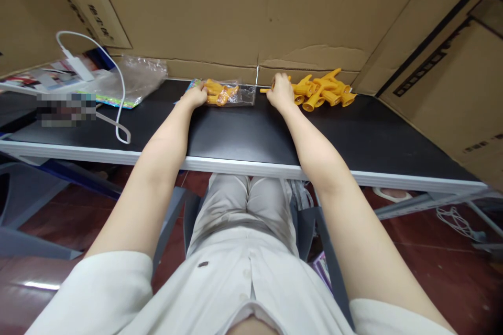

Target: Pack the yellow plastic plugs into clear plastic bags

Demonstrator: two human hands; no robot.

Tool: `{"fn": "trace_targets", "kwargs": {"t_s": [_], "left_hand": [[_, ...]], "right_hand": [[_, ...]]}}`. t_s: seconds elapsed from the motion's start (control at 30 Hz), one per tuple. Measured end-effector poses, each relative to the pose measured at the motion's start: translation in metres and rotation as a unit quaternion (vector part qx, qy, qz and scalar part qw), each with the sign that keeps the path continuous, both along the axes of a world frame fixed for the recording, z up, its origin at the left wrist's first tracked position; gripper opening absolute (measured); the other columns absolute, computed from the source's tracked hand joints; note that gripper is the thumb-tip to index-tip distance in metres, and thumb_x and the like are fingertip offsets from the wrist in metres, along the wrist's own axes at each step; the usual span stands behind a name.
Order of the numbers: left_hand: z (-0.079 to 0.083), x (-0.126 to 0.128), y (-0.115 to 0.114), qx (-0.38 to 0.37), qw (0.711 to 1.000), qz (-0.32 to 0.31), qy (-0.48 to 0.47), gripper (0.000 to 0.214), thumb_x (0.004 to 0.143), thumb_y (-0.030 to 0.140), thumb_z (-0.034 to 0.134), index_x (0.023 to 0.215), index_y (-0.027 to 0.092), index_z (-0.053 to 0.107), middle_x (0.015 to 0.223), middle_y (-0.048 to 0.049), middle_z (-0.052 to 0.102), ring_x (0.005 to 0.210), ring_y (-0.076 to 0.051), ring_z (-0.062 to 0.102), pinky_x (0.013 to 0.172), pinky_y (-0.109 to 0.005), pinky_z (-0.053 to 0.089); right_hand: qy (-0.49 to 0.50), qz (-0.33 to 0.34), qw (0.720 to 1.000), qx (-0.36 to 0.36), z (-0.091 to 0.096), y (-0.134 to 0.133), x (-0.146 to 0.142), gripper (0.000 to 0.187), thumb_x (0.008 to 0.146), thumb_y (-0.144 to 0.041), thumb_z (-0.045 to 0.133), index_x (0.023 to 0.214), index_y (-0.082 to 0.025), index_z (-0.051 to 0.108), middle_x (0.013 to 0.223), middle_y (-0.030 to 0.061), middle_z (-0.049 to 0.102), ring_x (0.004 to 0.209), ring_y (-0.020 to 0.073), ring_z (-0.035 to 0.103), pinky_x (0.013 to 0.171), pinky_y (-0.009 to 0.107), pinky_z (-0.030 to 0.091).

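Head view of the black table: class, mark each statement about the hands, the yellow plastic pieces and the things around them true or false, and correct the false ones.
1. The left hand rests on a clear bag holding yellow pieces. True.
2. The loose pile of yellow pieces lies to the left of the bag. False: it lies to the right, beside the right hand.
3. A white cable trails across the left part of the table. True.
4. The wall behind the table is tiled. False: cardboard stands there.
5. Both hands are raised above the table. False: both are down at its surface.
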State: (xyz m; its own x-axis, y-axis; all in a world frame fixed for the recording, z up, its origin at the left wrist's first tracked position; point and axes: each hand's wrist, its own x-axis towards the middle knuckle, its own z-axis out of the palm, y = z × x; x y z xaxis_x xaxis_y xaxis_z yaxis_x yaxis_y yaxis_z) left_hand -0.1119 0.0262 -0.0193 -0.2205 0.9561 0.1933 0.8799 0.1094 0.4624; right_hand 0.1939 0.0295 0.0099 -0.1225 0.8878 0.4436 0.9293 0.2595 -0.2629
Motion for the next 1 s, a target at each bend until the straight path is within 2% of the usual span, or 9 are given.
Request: {"fn": "trace_targets", "kwargs": {"t_s": [0.17, 0.27, 0.4, 0.5, 0.63, 0.77, 0.9, 1.0], "left_hand": [[0.004, 0.004, -0.004, -0.019, 1.000, 0.003, -0.019, 0.066, 0.109, 0.040, 0.037, 0.172, 0.021, 0.046, 0.170, -0.0130, 0.055, 0.159, -0.034, 0.051, 0.133, -0.048, 0.039], [0.004, 0.004, -0.005, -0.021, 1.000, 0.004, -0.021, 0.066, 0.109, 0.040, 0.037, 0.172, 0.022, 0.046, 0.170, -0.0123, 0.054, 0.159, -0.035, 0.050, 0.134, -0.050, 0.038], [0.006, 0.005, -0.007, -0.026, 0.999, 0.004, -0.029, 0.068, 0.109, 0.040, 0.037, 0.173, 0.020, 0.044, 0.173, -0.0126, 0.051, 0.161, -0.035, 0.047, 0.135, -0.051, 0.036], [0.007, 0.006, -0.008, -0.028, 0.999, 0.001, -0.034, 0.068, 0.109, 0.040, 0.036, 0.173, 0.019, 0.044, 0.172, -0.0144, 0.051, 0.161, -0.036, 0.047, 0.135, -0.054, 0.035], [0.008, 0.006, -0.009, -0.031, 0.999, 0.005, -0.037, 0.069, 0.109, 0.041, 0.037, 0.174, 0.019, 0.041, 0.174, -0.0151, 0.048, 0.163, -0.038, 0.044, 0.135, -0.056, 0.034], [0.006, 0.005, -0.007, -0.029, 0.999, 0.000, -0.037, 0.069, 0.109, 0.042, 0.037, 0.174, 0.019, 0.042, 0.172, -0.0146, 0.051, 0.161, -0.037, 0.046, 0.134, -0.054, 0.035], [0.005, 0.004, -0.005, -0.027, 0.999, 0.006, -0.033, 0.070, 0.107, 0.043, 0.039, 0.174, 0.021, 0.043, 0.172, -0.0134, 0.052, 0.160, -0.038, 0.048, 0.133, -0.057, 0.037], [0.004, 0.003, -0.004, -0.024, 0.999, 0.002, -0.029, 0.069, 0.107, 0.043, 0.038, 0.172, 0.023, 0.045, 0.170, -0.0131, 0.055, 0.159, -0.038, 0.050, 0.133, -0.056, 0.038]], "right_hand": [[0.058, -0.002, 0.997, 0.047, -0.003, 0.022, 0.002, 0.048, 0.097, -0.013, 0.048, 0.145, -0.016, 0.056, 0.140, 0.0208, 0.064, 0.134, 0.0346, 0.062, 0.117, 0.058, 0.048], [0.081, 0.001, 0.994, 0.069, -0.001, 0.026, 0.002, 0.053, 0.099, -0.015, 0.046, 0.151, -0.017, 0.053, 0.144, 0.0201, 0.064, 0.136, 0.0333, 0.062, 0.119, 0.056, 0.046], [0.077, -0.012, 0.993, 0.092, 0.006, 0.011, -0.001, 0.056, 0.102, -0.019, 0.041, 0.157, -0.019, 0.049, 0.151, 0.0205, 0.062, 0.143, 0.0374, 0.059, 0.121, 0.063, 0.041], [0.051, 0.007, 0.995, 0.086, 0.013, -0.008, -0.005, 0.059, 0.103, -0.018, 0.042, 0.163, -0.020, 0.044, 0.158, 0.0206, 0.058, 0.148, 0.0389, 0.057, 0.123, 0.065, 0.039], [0.029, 0.039, 0.998, 0.040, 0.018, -0.024, -0.013, 0.064, 0.103, -0.020, 0.049, 0.166, -0.016, 0.042, 0.154, 0.0218, 0.063, 0.141, 0.0404, 0.063, 0.121, 0.061, 0.044], [0.008, 0.048, 0.999, -0.023, 0.012, -0.023, -0.015, 0.069, 0.100, -0.024, 0.062, 0.167, -0.013, 0.044, 0.142, 0.0224, 0.071, 0.132, 0.0424, 0.068, 0.115, 0.059, 0.050], [-0.041, 0.063, 0.993, -0.093, 0.007, -0.021, -0.012, 0.075, 0.094, -0.027, 0.077, 0.162, -0.010, 0.050, 0.145, 0.0236, 0.070, 0.138, 0.0418, 0.066, 0.118, 0.056, 0.051], [-0.065, 0.042, 0.987, -0.138, 0.009, -0.023, -0.011, 0.064, 0.097, -0.027, 0.078, 0.155, -0.009, 0.058, 0.149, 0.0235, 0.068, 0.143, 0.0399, 0.063, 0.120, 0.055, 0.051]]}}
